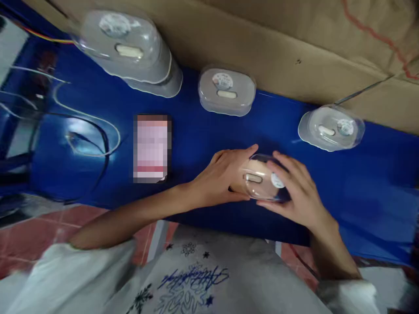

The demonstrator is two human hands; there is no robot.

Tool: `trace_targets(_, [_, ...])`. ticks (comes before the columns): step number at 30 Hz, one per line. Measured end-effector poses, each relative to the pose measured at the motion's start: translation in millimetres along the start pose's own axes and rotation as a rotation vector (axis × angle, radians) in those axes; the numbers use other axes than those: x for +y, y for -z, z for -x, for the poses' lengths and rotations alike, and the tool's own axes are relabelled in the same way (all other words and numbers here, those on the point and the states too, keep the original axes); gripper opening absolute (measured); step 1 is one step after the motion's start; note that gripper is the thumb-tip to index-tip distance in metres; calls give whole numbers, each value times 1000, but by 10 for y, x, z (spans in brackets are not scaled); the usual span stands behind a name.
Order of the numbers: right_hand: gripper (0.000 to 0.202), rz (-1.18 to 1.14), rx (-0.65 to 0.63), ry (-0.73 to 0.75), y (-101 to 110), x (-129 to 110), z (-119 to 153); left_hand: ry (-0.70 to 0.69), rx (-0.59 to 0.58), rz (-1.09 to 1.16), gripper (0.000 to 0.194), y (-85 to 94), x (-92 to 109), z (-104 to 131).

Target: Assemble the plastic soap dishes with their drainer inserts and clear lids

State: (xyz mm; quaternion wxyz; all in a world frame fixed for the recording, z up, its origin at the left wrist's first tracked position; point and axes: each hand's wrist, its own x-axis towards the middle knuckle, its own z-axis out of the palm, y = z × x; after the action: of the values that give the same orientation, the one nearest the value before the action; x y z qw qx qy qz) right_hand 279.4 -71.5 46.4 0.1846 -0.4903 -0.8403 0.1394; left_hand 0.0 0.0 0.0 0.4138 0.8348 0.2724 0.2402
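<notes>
Between my two hands, over the near edge of the blue table, is a clear domed plastic lid [261,189] with a pale oblong piece on top and a round white sticker. My left hand [225,176] grips its left end, thumb and fingers around the rim. From the other end my right hand [294,185] clasps it, fingers over the far side and thumb at the near side. What lies beneath the lid is hard to make out. Beyond my hands stands a clear lidded container [227,104] with a similar sticker and oblong piece.
Stacked clear containers [131,65] stand at the back left, and another container [337,128] sits at the right. A phone-like device with a blurred screen [152,148] lies left of my hands. Loose cables [106,139] cross the table's left side. Brown cardboard [278,56] lines the back.
</notes>
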Motion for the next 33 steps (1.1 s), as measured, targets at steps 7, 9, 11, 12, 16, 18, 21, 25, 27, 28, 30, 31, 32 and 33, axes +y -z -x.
trace_targets(7, [93, 46, 34, -94, 32, 503, -248, -27, -111, -100, 136, 62, -37, 122])
trace_targets(9, [90, 107, 51, -93, -124, 577, -325, -58, -158, -150, 132, 80, -41, 121])
trace_targets(11, [87, 162, 81, -98, -277, 612, -367, -73, -182, -200, 127, 89, -42, 112])
trace_targets(12, [86, 178, 99, -102, -338, 621, -371, -73, -184, -217, 123, 90, -44, 108])
trace_targets(16, [87, 172, 152, -92, -458, 644, -319, -62, -185, -237, 114, 87, -82, 109])
trace_targets(18, [88, 166, 162, -78, -461, 651, -279, -59, -177, -228, 109, 87, -109, 121])
trace_targets(21, [84, 143, 152, -84, -440, 657, -229, -72, -164, -211, 106, 87, -144, 141])
trace_targets(25, [62, 66, 252, -96, -397, 649, -195, -29, -143, -152, 110, 85, -172, 143])
trace_targets(27, [54, 1, 357, -44, -363, 602, -193, -24, -97, -156, 110, 86, -175, 132])
trace_targets(28, [54, -35, 387, 1, -345, 561, -195, -28, -70, -164, 110, 87, -175, 125])
trace_targets(30, [63, -95, 358, 127, -315, 447, -200, -35, -14, -160, 108, 93, -178, 109])
trace_targets(31, [69, -106, 310, 191, -308, 379, -203, -30, 3, -149, 109, 96, -183, 103])
trace_targets(32, [76, -101, 250, 246, -308, 311, -205, -18, 27, -136, 109, 99, -193, 99])
trace_targets(33, [81, -87, 194, 282, -316, 245, -204, -2, 53, -116, 110, 101, -207, 99])
